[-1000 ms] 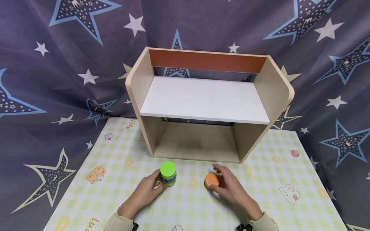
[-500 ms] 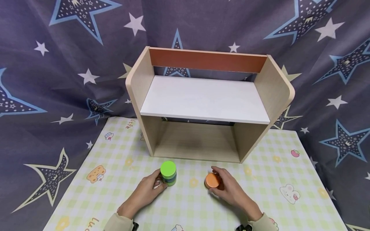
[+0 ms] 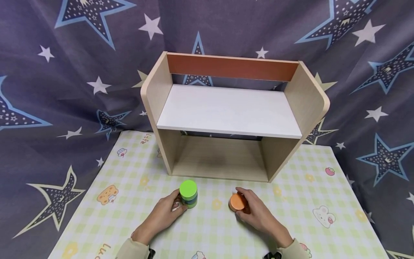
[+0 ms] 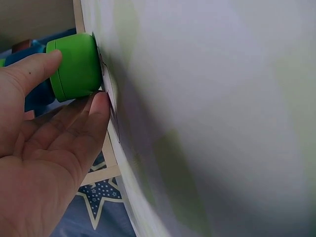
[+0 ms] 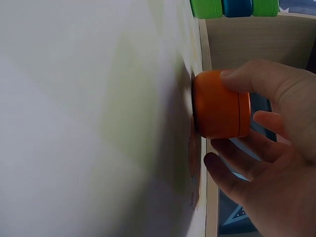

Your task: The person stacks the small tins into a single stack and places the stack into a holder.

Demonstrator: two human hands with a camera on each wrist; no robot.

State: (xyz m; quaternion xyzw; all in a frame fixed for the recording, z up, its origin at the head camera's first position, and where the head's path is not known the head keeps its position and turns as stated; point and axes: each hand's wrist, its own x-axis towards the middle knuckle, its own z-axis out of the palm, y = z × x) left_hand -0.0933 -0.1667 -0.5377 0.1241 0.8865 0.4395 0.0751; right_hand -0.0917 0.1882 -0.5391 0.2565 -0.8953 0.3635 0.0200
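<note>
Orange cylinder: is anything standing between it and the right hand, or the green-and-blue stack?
Nothing visible does: the right hand touches the orange cylinder, and only checked tablecloth shows between that and the green-and-blue stack.

One shelf unit (image 3: pixel 229 111) stands on one surface (image 3: pixel 210 230), one curtain (image 3: pixel 226 21) behind it. In front of it: one left hand (image 3: pixel 165 212), one right hand (image 3: pixel 257 210), one green-and-blue cylinder (image 3: pixel 188 194), one orange cylinder (image 3: pixel 237 202).
</note>
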